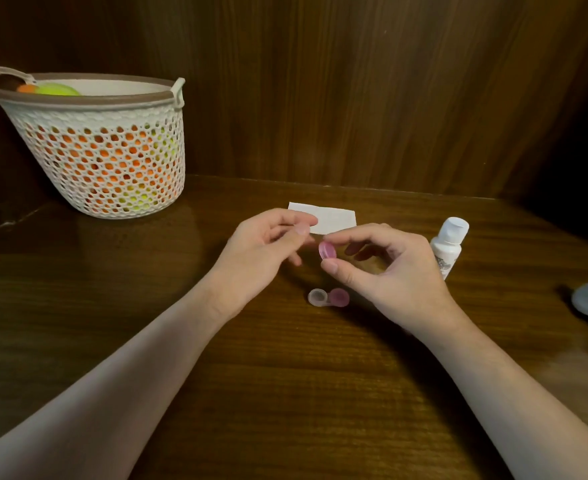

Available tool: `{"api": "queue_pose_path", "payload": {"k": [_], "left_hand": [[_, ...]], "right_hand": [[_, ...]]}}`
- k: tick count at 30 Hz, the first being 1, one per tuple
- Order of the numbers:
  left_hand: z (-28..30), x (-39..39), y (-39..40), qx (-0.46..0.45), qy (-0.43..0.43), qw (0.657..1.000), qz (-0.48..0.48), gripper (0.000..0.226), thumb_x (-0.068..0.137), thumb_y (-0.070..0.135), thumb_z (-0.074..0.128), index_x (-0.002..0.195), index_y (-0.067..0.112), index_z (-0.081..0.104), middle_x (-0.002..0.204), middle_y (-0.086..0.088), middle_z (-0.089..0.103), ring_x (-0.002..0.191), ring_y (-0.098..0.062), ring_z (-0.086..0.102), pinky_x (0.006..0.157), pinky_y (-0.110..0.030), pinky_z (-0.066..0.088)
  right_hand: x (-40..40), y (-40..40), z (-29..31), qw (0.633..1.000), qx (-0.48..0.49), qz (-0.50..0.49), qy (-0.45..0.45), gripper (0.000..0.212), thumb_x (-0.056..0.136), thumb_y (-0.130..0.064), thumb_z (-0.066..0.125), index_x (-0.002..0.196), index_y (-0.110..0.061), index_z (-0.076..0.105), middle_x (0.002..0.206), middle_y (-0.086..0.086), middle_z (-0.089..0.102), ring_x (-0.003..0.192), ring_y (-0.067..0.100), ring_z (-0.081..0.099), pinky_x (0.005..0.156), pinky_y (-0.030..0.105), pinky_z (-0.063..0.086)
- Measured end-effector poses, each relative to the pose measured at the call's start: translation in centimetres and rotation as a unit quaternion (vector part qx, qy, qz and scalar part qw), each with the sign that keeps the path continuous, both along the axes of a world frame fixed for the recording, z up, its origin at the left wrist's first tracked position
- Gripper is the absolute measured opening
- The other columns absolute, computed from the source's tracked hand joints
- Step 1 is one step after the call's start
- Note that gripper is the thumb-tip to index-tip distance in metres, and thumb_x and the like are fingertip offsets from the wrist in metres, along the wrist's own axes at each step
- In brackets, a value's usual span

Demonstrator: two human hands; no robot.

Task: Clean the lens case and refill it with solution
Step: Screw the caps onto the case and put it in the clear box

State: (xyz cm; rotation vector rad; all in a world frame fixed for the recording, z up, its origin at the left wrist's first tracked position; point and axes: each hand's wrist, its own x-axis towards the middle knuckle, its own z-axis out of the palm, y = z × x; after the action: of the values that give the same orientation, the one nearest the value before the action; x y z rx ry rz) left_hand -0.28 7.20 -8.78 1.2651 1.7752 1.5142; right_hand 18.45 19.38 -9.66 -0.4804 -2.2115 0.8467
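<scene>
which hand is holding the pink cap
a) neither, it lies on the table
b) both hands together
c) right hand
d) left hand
c: the pink cap is pinched between the thumb and forefinger of the right hand, while the left hand is beside it with its fingers apart from it, and the lens case lies on the table below.

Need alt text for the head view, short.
The right hand pinches a pink cap above a wooden table, the left hand open beside it. Below lies the lens case; a white bottle stands to the right.
</scene>
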Motion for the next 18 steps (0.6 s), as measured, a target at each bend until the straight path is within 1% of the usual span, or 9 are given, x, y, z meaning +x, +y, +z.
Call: {"api": "queue_pose_path", "payload": {"k": [1,3,6,8,10,12,13,15,18], "left_hand": [[-0.1,-0.2,-0.1,0.002,0.005,1.000,0.023,0.021,0.109,0.028,0.057,0.123,0.030,0.072,0.105,0.007,0.076,0.072,-0.003,0.069,0.060,-0.008,0.050],[-0.3,-0.6,-0.3,-0.009,0.029,0.999,0.040,0.018,0.110,0.027,0.055,0.117,0.028,0.072,0.093,0.005,0.075,0.061,-0.003,0.063,0.056,-0.011,0.049],[-0.8,-0.4,-0.3,-0.068,0.091,0.993,0.015,0.014,0.108,0.028,0.058,0.112,0.029,0.072,0.086,0.005,0.074,0.053,-0.002,0.060,0.056,-0.015,0.052],[-1.0,-0.2,0.0,-0.089,0.113,0.990,0.006,0.013,0.108,0.027,0.059,0.112,0.029,0.071,0.086,0.006,0.075,0.053,0.002,0.063,0.052,-0.013,0.049],[-1.1,-0.2,0.1,-0.095,0.123,0.988,0.004,0.014,0.108,0.025,0.059,0.112,0.029,0.071,0.085,0.007,0.076,0.055,0.008,0.064,0.049,-0.009,0.046],[-1.2,-0.2,0.1,-0.098,0.128,0.987,0.001,0.015,0.109,0.026,0.058,0.111,0.030,0.072,0.081,0.008,0.077,0.056,0.009,0.065,0.051,-0.010,0.046],[-1.3,-0.3,0.1,-0.100,0.133,0.986,-0.002,0.015,0.109,0.026,0.058,0.111,0.031,0.072,0.080,0.010,0.078,0.057,0.009,0.065,0.053,-0.013,0.047],[-1.4,-0.3,0.2,-0.102,0.140,0.985,-0.006,0.016,0.109,0.026,0.057,0.111,0.032,0.072,0.079,0.014,0.079,0.058,0.010,0.065,0.057,-0.011,0.044],[-1.6,-0.4,0.4,-0.103,0.140,0.985,-0.007,0.016,0.109,0.026,0.058,0.112,0.032,0.072,0.078,0.017,0.079,0.060,0.010,0.067,0.051,-0.005,0.044]], "right_hand": [[0.2,0.2,0.0,1.000,-0.006,0.004,-0.019,0.023,0.087,-0.048,0.087,0.108,-0.052,0.080,0.110,-0.036,0.075,0.114,-0.003,0.065,0.086,0.026,0.055],[0.6,0.8,0.1,0.997,-0.015,0.018,-0.070,0.025,0.085,-0.051,0.087,0.109,-0.053,0.081,0.109,-0.037,0.075,0.115,-0.006,0.062,0.086,0.029,0.055],[0.9,1.1,0.1,0.990,-0.006,0.044,-0.133,0.026,0.084,-0.057,0.085,0.110,-0.057,0.080,0.108,-0.041,0.073,0.117,-0.013,0.057,0.091,0.031,0.051],[0.8,1.0,0.0,0.987,-0.003,0.057,-0.148,0.029,0.082,-0.061,0.086,0.110,-0.059,0.079,0.108,-0.040,0.074,0.118,-0.014,0.056,0.092,0.030,0.048],[0.6,0.9,-0.2,0.985,-0.004,0.066,-0.159,0.030,0.082,-0.060,0.087,0.111,-0.056,0.080,0.110,-0.036,0.075,0.118,-0.008,0.057,0.096,0.035,0.051],[0.4,0.8,-0.2,0.983,0.000,0.074,-0.167,0.028,0.084,-0.057,0.086,0.111,-0.053,0.082,0.110,-0.033,0.077,0.118,-0.004,0.059,0.100,0.038,0.054],[0.4,0.8,-0.2,0.983,0.002,0.077,-0.169,0.027,0.084,-0.056,0.086,0.110,-0.053,0.082,0.110,-0.033,0.077,0.118,-0.004,0.059,0.100,0.037,0.054],[0.3,0.8,-0.2,0.982,0.004,0.083,-0.172,0.025,0.085,-0.053,0.086,0.110,-0.053,0.082,0.109,-0.034,0.076,0.118,-0.005,0.058,0.098,0.032,0.052],[0.3,0.8,-0.2,0.979,0.018,0.088,-0.183,0.025,0.087,-0.050,0.086,0.111,-0.052,0.082,0.109,-0.035,0.076,0.118,-0.006,0.058,0.098,0.028,0.050]]}}
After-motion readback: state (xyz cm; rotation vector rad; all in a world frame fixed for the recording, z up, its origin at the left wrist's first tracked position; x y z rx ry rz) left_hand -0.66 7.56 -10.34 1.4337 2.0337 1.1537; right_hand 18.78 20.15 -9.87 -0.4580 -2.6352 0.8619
